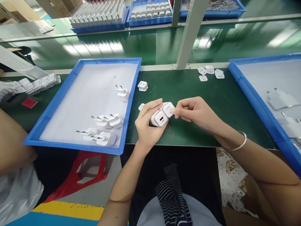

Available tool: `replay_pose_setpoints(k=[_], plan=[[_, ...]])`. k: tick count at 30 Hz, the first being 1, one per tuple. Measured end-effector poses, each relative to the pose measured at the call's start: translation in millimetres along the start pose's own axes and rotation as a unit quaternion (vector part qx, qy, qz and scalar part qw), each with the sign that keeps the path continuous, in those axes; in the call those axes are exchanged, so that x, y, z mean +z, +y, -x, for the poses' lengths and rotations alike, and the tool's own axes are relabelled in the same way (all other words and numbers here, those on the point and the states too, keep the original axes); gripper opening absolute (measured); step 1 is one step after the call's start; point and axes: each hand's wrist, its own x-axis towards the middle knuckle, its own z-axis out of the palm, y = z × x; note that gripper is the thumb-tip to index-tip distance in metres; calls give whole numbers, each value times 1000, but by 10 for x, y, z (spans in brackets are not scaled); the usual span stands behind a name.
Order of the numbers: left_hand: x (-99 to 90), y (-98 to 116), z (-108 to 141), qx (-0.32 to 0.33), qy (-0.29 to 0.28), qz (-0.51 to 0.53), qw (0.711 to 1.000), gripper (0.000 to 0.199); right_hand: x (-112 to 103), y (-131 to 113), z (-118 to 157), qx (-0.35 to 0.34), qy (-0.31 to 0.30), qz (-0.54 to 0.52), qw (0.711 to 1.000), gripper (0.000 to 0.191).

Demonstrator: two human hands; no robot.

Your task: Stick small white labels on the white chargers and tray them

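Two white chargers sit side by side in my left hand [148,125], whose fingers wrap round them. The nearer charger [159,118] shows a dark port and a smaller slot on its face. My right hand [196,112] is closed, its thumb and fingertip touching the face of the other charger [168,109]; whether anything small is between them is hidden. Just beyond my left hand lies a small stack of white square caps [142,85]. Several white plug chargers [105,138] with metal pins lie in the blue-rimmed tray [125,125] on the left.
Another blue tray [255,102] with plug chargers is at the right edge. Loose white caps [209,69] lie near the metal post [190,34]. Filled trays [150,21] stand on the far side. A person's arm [14,141] and a red stool [89,180] are at the left.
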Motion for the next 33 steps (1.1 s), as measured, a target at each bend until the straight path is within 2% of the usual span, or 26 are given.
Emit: replay_pose_setpoints(k=[3,6,9,11,13,15,18,20,24,27,30,33], plan=[[-30,0,-3,-59,-4,38,998,34,-19,33,-47,15,-16,5,1000,54],[-76,-28,-16,-136,-42,141,980,37,-26,76,-82,-18,-54,-5,998,57],[-123,-87,-48,-204,-104,278,933,45,-30,92,-83,-85,-91,-51,991,59],[-148,-129,-74,-238,-159,335,897,57,-26,86,-74,-108,-65,-69,990,56],[-164,-161,-97,-259,-213,358,871,71,-10,76,-70,-102,-43,-79,991,46],[-171,-180,-113,-275,-251,373,850,80,22,72,-79,-77,-65,-105,989,43],[-170,-188,-126,-293,-300,416,807,85,75,74,-103,-61,-114,-157,979,43],[-170,-181,-130,-297,-309,446,786,82,94,78,-113,-67,-115,-169,977,42],[-172,-136,-112,-325,-248,482,775,70,81,93,-103,-78,-89,-122,985,30],[-160,-86,-78,-346,-224,489,769,56,52,136,-87,-153,-12,8,988,19],[-129,-43,-55,-320,-208,447,809,44,29,204,-81,-249,80,194,945,25],[-102,-25,-45,-298,-182,394,850,45,16,262,-87,-298,144,318,888,36]])
